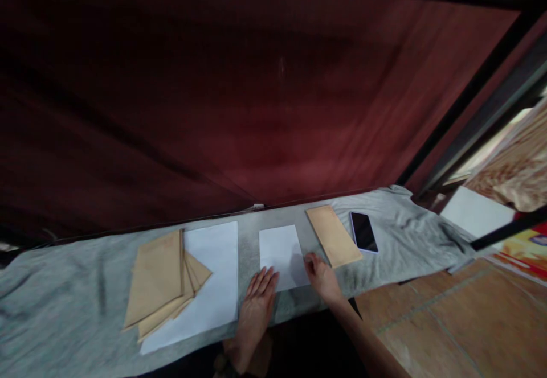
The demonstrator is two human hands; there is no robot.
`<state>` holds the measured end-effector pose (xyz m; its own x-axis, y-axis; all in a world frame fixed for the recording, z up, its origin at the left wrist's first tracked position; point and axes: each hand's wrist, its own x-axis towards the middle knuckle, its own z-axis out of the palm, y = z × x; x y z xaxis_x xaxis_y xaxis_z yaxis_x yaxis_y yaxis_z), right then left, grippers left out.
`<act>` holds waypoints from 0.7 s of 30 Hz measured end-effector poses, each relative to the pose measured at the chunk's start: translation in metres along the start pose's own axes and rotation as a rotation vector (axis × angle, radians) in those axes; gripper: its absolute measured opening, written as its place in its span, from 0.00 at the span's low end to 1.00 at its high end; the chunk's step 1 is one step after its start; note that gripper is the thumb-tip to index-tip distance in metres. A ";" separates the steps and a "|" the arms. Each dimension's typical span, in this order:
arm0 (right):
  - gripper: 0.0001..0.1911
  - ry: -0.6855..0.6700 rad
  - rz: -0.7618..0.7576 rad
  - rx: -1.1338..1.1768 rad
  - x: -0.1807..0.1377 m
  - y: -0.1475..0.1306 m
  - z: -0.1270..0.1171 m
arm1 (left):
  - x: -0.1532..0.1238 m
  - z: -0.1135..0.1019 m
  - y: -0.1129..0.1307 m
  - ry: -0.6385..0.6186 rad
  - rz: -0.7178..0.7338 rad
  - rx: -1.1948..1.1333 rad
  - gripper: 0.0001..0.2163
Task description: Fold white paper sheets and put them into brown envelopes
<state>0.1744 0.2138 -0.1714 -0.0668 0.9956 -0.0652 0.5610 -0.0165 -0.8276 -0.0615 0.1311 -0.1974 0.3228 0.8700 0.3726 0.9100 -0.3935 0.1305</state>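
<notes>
A folded white sheet (281, 253) lies on the grey cloth (64, 298) in front of me. My left hand (256, 301) rests flat, fingers stretched out, on the sheet's near left corner. My right hand (321, 278) sits at the sheet's right edge with its fingers curled against the paper; whether it pinches the edge I cannot make out. A single tan envelope (334, 235) lies just right of that hand. A dark phone (363, 231) lies beside the envelope.
At the left, several tan envelopes (160, 278) are fanned over a stack of white paper (213, 275). A dark red curtain (256, 99) hangs behind the cloth. Tiled floor (461, 321) and more white sheets (476, 212) show at the right.
</notes>
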 end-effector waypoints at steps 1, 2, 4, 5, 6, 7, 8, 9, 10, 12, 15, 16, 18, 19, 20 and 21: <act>0.13 0.026 -0.114 -0.115 0.001 -0.003 -0.002 | 0.000 -0.002 0.002 -0.002 0.003 0.003 0.23; 0.14 0.026 -0.224 -0.193 0.003 -0.006 -0.002 | -0.001 -0.003 0.004 -0.007 0.002 0.004 0.23; 0.16 -0.066 -0.409 -0.221 0.011 -0.016 0.002 | 0.000 -0.006 0.007 -0.020 -0.005 0.006 0.23; 0.16 -0.144 -0.497 -0.209 0.016 -0.020 0.006 | 0.000 -0.007 0.009 -0.027 -0.013 0.007 0.24; 0.17 -0.228 -0.580 -0.202 0.021 -0.025 0.012 | 0.000 -0.008 0.010 -0.034 -0.022 0.009 0.24; 0.17 -0.308 -0.651 -0.210 0.026 -0.029 0.019 | 0.000 -0.008 0.011 -0.040 -0.031 0.010 0.24; 0.18 -0.379 -0.710 -0.234 0.032 -0.032 0.026 | 0.000 -0.008 0.011 -0.044 -0.041 0.010 0.23; 0.19 -0.437 -0.755 -0.268 0.037 -0.034 0.033 | 0.000 -0.008 0.012 -0.048 -0.052 0.010 0.23; 0.20 -0.479 -0.788 -0.307 0.042 -0.036 0.039 | 0.000 -0.008 0.012 -0.050 -0.062 0.007 0.23; 0.20 -0.523 -0.833 -0.381 0.052 -0.036 0.050 | -0.001 -0.007 0.012 -0.052 -0.076 -0.002 0.24; 0.22 -0.523 -0.860 -0.445 0.068 -0.035 0.060 | -0.002 -0.006 0.012 -0.059 -0.085 -0.013 0.24; 0.23 -0.512 -0.858 -0.453 0.074 -0.035 0.062 | -0.003 -0.005 0.011 -0.063 -0.083 -0.014 0.24; 0.24 -0.486 -0.844 -0.454 0.085 -0.036 0.066 | -0.003 -0.004 0.010 -0.069 -0.076 -0.017 0.24; 0.25 -0.474 -0.837 -0.452 0.091 -0.037 0.067 | -0.004 -0.003 0.010 -0.071 -0.071 -0.020 0.24; 0.25 -0.465 -0.830 -0.450 0.097 -0.038 0.068 | -0.004 -0.002 0.009 -0.073 -0.067 -0.022 0.24; 0.25 -0.456 -0.821 -0.451 0.102 -0.038 0.069 | -0.004 -0.001 0.009 -0.074 -0.062 -0.023 0.25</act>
<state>0.0890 0.3101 -0.1849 -0.8202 0.5543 0.1413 0.4521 0.7795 -0.4335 -0.0550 0.1236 -0.1964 0.2850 0.9124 0.2938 0.9229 -0.3440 0.1728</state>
